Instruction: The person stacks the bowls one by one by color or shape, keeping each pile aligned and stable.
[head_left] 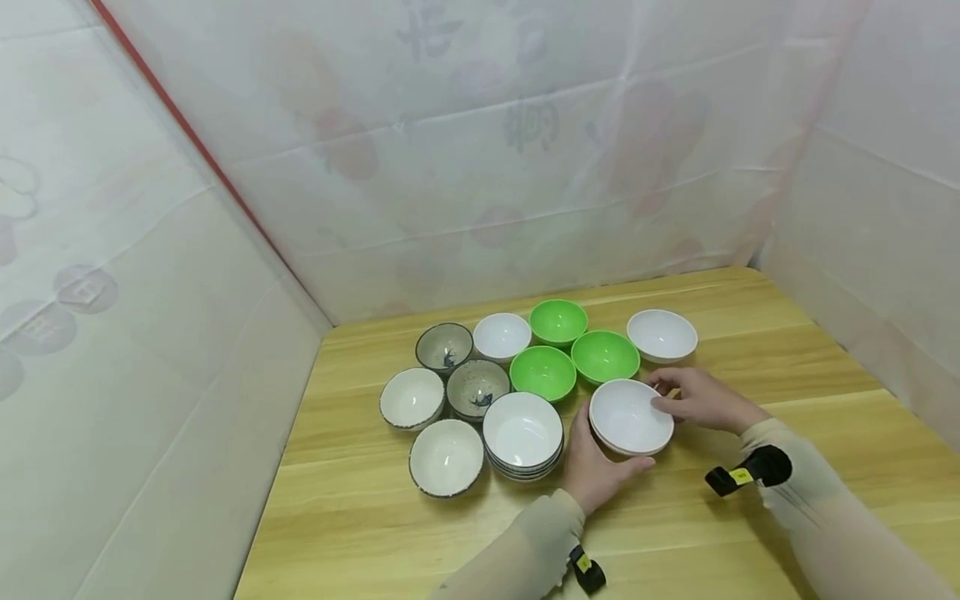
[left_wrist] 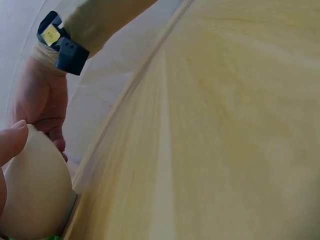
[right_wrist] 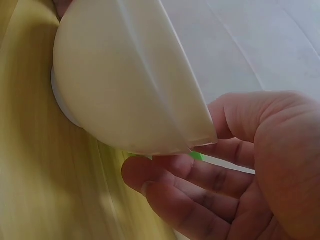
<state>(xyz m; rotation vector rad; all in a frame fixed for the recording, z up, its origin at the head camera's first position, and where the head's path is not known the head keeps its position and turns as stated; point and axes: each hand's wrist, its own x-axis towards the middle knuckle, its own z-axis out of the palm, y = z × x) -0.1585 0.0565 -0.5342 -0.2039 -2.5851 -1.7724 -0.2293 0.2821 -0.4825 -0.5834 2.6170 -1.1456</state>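
Two nested white bowls are between my hands at the right of the bowl group. My right hand pinches their rim at the right, with the thumb over the inner side and the fingers outside. In the right wrist view the stacked bowls show two rims, one just above the other, close over the table. My left hand holds their left side, thumb along the front and fingers partly hidden behind the wall. The left wrist view shows the bowl's outer wall beside the left thumb.
Three green bowls and a white bowl stand behind. Left of my hands are a stack of dark-rimmed white bowls, grey patterned bowls, cream bowls and another white bowl. Curtains surround the wooden table.
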